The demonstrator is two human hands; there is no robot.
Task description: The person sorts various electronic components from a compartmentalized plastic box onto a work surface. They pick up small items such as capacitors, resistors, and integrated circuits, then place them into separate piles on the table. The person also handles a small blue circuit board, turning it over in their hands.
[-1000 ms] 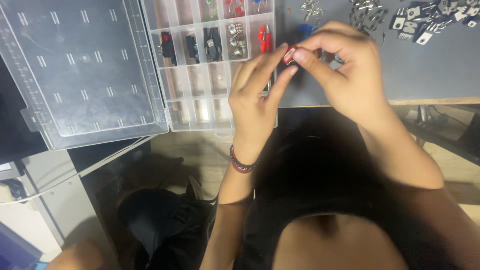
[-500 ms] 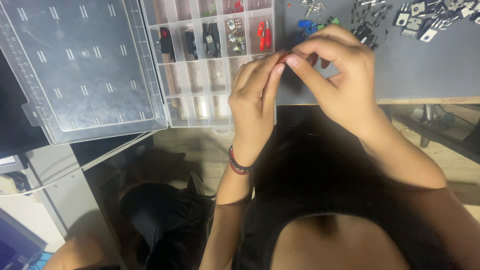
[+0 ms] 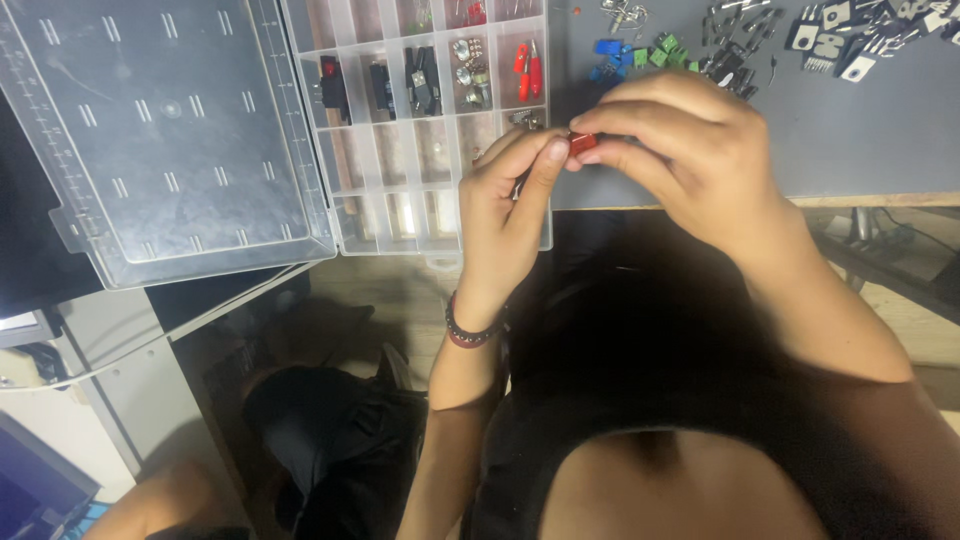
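2 hands at work over the desk edge, 1 small red component (image 3: 583,143) between them.

Far left: clear hinged lid (image 3: 160,130) of the organiser, lying open and flat, nothing in it.

Next right: compartment tray (image 3: 430,225); upper cells stocked with black parts (image 3: 422,80), silver parts (image 3: 468,80) and red parts (image 3: 527,70); lower rows largely unfilled. Judged partly sorted.

Centre: left hand (image 3: 505,215), beaded bracelet (image 3: 470,330) at the wrist, fingers narrow, tips pinched on the red component just beside the tray's right edge.

Right of that: right hand (image 3: 700,160), fingers likewise narrow, gripping the same component from the other side. Held above the desk, not yet in any cell.

Far right: grey desk surface (image 3: 860,150) with loose blue pieces (image 3: 608,52), green pieces (image 3: 662,48) and black finned parts (image 3: 835,45), unsorted. Judged well short of done.
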